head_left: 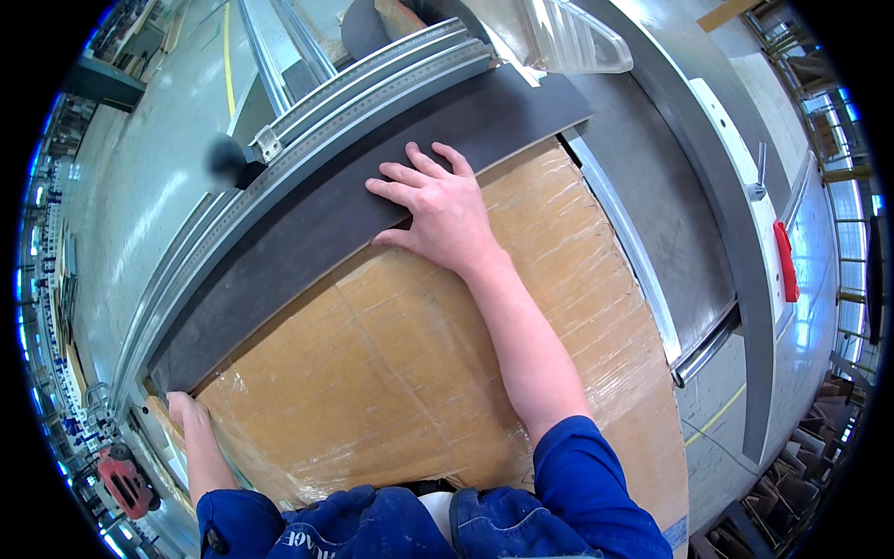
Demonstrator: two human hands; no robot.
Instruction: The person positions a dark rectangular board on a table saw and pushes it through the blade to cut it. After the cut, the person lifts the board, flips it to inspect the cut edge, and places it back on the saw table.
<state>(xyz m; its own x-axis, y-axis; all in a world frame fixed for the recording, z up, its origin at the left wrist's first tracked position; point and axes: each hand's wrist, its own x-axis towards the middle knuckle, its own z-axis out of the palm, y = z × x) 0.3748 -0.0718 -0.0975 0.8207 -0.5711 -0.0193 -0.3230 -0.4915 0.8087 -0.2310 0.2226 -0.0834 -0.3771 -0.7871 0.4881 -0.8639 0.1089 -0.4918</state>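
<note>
A long dark grey board lies along a metal fence, its far side close against it. My right hand rests on the board right of its middle, fingers spread and flat on the top face, the thumb at the near edge. At the board's left end, my left hand is closed around the near corner; most of its fingers are hidden. Under and in front of the board is a brown sheet wrapped in clear, wrinkled plastic, reaching back to my body.
The fence carries a measuring scale and a black round knob. To the right are a grey metal machine table, a clear plastic guard and a red handle-like piece. Stacked offcuts stand at lower right, a red machine at lower left.
</note>
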